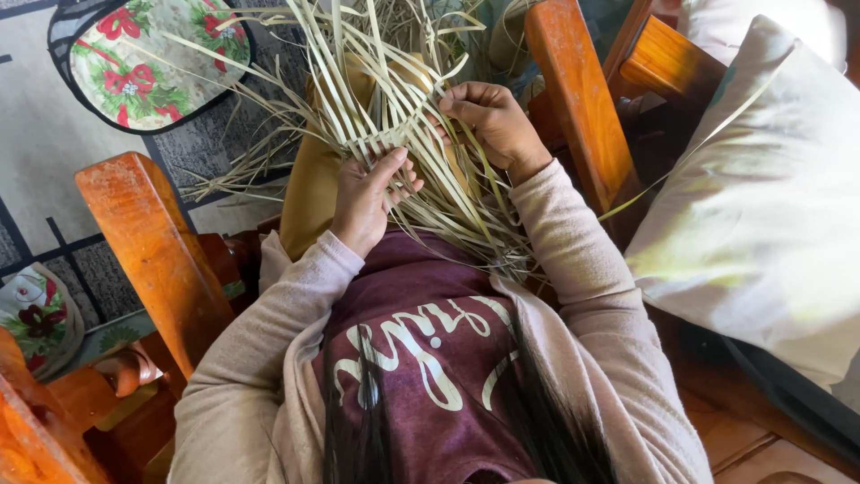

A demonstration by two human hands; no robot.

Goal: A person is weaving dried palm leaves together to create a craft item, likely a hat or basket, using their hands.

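Head view, looking straight down the person's chest: both hands are busy on a half-made weave of dry straw strips [394,134] held over the lap, between the two wooden armrests of the chair. The left hand [367,193] is closed loosely on the near edge of the woven patch, thumb on top and fingers under, pinning the crossed strips flat. The right hand [491,121] is pinched shut on one or two single strips at the right edge of the patch, fingertips bent in.

From where I stand the stuff looks very light, thin and springy: long flat blades that fan out loose above and trail down toward the maroon shirt [421,332]. I'd judge them brittle if folded sharply, and slick enough to slide out of the crossings, so the sound place to hold is the woven part itself, close to the last crossing, not the free ends.

A pale cushion [761,206] lies on the right, and a floral pad [148,58] on the patterned floor beyond.
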